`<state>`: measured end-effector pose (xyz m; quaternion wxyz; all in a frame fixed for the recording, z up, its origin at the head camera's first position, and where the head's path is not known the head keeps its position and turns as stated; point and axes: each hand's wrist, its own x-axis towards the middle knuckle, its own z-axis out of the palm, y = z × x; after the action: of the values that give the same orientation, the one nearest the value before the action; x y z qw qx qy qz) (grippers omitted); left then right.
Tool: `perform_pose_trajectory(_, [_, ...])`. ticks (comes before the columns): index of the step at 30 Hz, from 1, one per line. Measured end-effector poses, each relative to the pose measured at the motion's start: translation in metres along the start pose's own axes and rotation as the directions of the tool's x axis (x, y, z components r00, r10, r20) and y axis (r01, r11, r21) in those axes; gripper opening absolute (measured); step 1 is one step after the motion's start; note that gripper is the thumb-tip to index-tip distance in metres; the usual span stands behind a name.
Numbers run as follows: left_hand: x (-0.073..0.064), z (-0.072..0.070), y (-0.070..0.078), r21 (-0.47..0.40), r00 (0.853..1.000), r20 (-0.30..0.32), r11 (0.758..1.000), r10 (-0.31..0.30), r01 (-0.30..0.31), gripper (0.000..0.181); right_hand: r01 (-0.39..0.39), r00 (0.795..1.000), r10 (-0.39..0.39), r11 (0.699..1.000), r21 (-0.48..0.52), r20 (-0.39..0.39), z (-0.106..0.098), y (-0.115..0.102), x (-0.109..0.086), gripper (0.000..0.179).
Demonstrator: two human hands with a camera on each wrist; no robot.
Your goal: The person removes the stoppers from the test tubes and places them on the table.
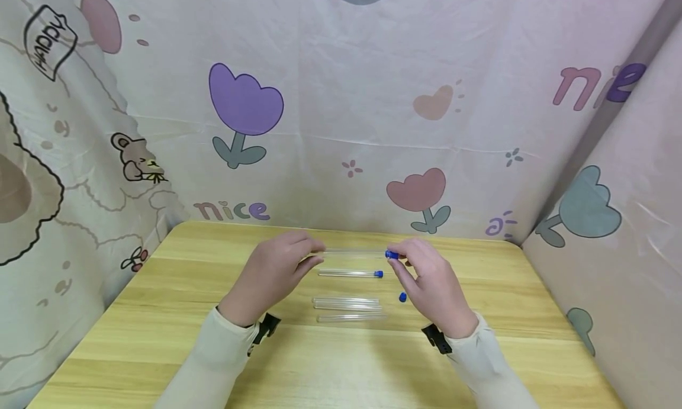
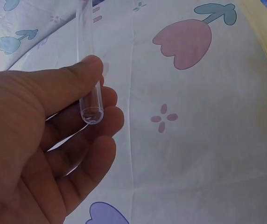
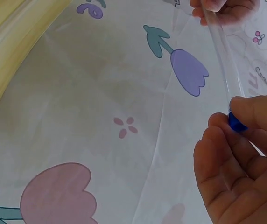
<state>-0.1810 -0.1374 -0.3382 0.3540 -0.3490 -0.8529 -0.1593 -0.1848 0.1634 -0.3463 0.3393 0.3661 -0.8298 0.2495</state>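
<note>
Between both hands a clear test tube (image 1: 354, 253) lies level above the far part of the table. My left hand (image 1: 279, 267) pinches its rounded end between thumb and fingers, as the left wrist view shows with the tube's tip (image 2: 92, 114). At the other end my right hand (image 1: 434, 284) pinches a blue cap (image 3: 237, 122), which sits at the tube's mouth; how deep it is seated I cannot tell. Just nearer on the table lies a test tube (image 1: 346, 273) with a blue cap on. A loose blue cap (image 1: 402, 297) rests beside the right hand.
Several uncapped test tubes (image 1: 346, 303) lie side by side on the wooden table (image 1: 341, 367), nearer the body. A printed cloth (image 1: 341, 101) hangs behind the table and along both sides. A black camera strap (image 1: 266, 328) is on the left wrist, another (image 1: 438, 339) on the right.
</note>
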Motion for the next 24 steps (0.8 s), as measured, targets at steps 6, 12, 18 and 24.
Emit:
perform_pose_trajectory(6, [-0.0010, -0.0006, -0.0002, -0.001, 1.000, 0.011, 1.000, -0.009, 0.009, 0.017, -0.019, 1.000, 0.019, 1.000, -0.008, -0.023, 0.0045, -0.0019, -0.0002, 0.031])
perform_pose_trajectory(12, [0.0003, -0.0011, -0.0010, -0.009, 1.000, 0.016, 1.000, -0.017, 0.017, 0.016, -0.062, 0.998, 0.062, 0.998, 0.029, -0.028, 0.0065, -0.0034, 0.0002, 0.028])
perform_pose_trajectory(18, [0.0003, -0.0043, -0.0018, -0.010, 0.999, 0.021, 0.999, -0.047, 0.047, 0.018, -0.065, 0.998, 0.065, 0.997, 0.029, -0.008, 0.0082, -0.0020, 0.0001, 0.026])
perform_pose_trajectory(24, [0.0003, -0.0051, -0.0013, -0.002, 0.997, 0.039, 0.998, -0.060, 0.060, 0.018, -0.094, 0.996, 0.094, 0.996, 0.010, -0.006, 0.0102, -0.0014, -0.0006, 0.025])
